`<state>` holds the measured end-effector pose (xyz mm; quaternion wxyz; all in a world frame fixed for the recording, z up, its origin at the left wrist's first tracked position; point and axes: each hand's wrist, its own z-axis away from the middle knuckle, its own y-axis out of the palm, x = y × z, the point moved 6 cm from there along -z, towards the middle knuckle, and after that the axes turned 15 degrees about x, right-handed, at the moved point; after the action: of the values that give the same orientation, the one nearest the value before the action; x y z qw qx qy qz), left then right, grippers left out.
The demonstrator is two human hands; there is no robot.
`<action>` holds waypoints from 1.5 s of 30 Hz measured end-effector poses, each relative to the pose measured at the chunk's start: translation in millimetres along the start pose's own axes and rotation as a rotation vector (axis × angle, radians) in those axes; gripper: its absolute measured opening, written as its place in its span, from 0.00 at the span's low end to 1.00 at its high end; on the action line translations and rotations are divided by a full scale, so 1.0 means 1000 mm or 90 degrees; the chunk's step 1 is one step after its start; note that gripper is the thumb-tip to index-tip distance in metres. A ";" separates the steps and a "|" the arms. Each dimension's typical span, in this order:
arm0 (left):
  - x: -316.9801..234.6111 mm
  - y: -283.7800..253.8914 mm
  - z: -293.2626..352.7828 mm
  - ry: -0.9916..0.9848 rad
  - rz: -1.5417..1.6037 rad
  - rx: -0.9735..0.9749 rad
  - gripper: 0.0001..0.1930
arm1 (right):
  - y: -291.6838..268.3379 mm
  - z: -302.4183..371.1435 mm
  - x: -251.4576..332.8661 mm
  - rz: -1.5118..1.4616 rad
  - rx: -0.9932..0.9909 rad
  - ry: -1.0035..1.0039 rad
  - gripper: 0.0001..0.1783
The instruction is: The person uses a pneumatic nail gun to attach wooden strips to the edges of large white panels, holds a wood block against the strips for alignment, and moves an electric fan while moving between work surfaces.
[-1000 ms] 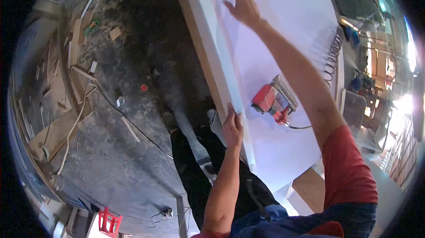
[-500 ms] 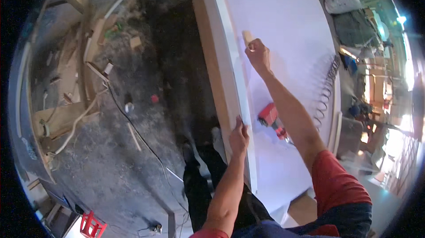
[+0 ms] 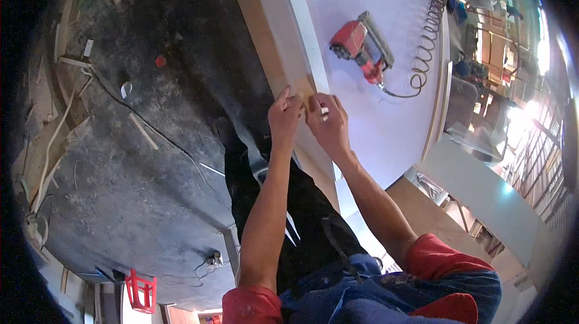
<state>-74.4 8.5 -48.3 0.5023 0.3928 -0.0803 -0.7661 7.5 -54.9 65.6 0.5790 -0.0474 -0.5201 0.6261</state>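
Observation:
Both hands are close together at the long pale edge (image 3: 304, 52) of a large white panel box. A small flat tan piece (image 3: 306, 87), perhaps wood or sandpaper, shows between them. My right hand (image 3: 329, 122) is closed on it, fingers bent over the edge; something small and pale shows among those fingers. My left hand (image 3: 285, 113) has its fingers pinched together next to the tan piece; whether anything is in them is hidden. A red and grey nail gun (image 3: 356, 43) lies on the white panel top (image 3: 398, 119) beyond my right hand.
A coiled air hose (image 3: 427, 46) runs from the nail gun along the panel's far side. Cords (image 3: 151, 128) and wood scraps (image 3: 143, 132) lie on the dark floor at left. A red stool (image 3: 142, 291) stands at lower left, pale boards (image 3: 476, 176) at right.
My right hand has come back from farther along the panel to beside my left hand, bringing the tan piece. My left hand has shifted along the edge, and the view has turned.

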 end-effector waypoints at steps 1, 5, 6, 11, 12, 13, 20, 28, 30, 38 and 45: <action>0.001 0.002 -0.001 0.055 -0.065 0.032 0.22 | 0.005 -0.004 0.005 -0.003 -0.003 -0.020 0.18; -0.014 0.005 -0.031 0.101 -0.417 0.034 0.16 | 0.006 -0.029 -0.013 0.019 -0.021 -0.085 0.17; -0.022 0.009 -0.037 0.091 -0.417 0.034 0.16 | 0.005 -0.033 -0.017 0.001 -0.032 -0.116 0.16; -0.037 0.009 -0.055 0.109 -0.186 -0.016 0.13 | -0.023 -0.049 -0.045 0.001 -0.011 -0.062 0.15; -0.036 0.014 -0.056 0.107 -0.190 -0.012 0.13 | -0.026 -0.052 -0.051 0.025 0.016 -0.035 0.15; -0.035 0.017 -0.055 0.105 -0.196 -0.007 0.13 | -0.032 -0.054 -0.057 0.030 0.027 0.012 0.13; -0.029 0.013 -0.063 0.053 -0.301 0.003 0.17 | -0.029 -0.085 -0.072 0.044 0.131 0.078 0.12; -0.042 0.018 -0.064 0.125 -0.531 -0.066 0.16 | -0.026 -0.092 -0.075 0.088 0.171 0.106 0.16; -0.043 0.017 -0.064 0.123 -0.518 -0.054 0.15 | -0.027 -0.090 -0.073 0.067 0.161 0.087 0.17; -0.047 0.018 -0.061 0.104 -0.551 -0.062 0.14 | -0.023 -0.095 -0.069 0.090 0.173 0.133 0.24; -0.052 0.015 -0.059 0.105 -0.590 -0.062 0.14 | -0.016 -0.097 -0.067 0.161 0.163 0.176 0.26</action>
<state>-13.9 60.8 -53.9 0.1305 0.4227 0.1798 -0.8786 104.1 -52.8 -3.6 0.5630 -0.1234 -0.3423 0.7420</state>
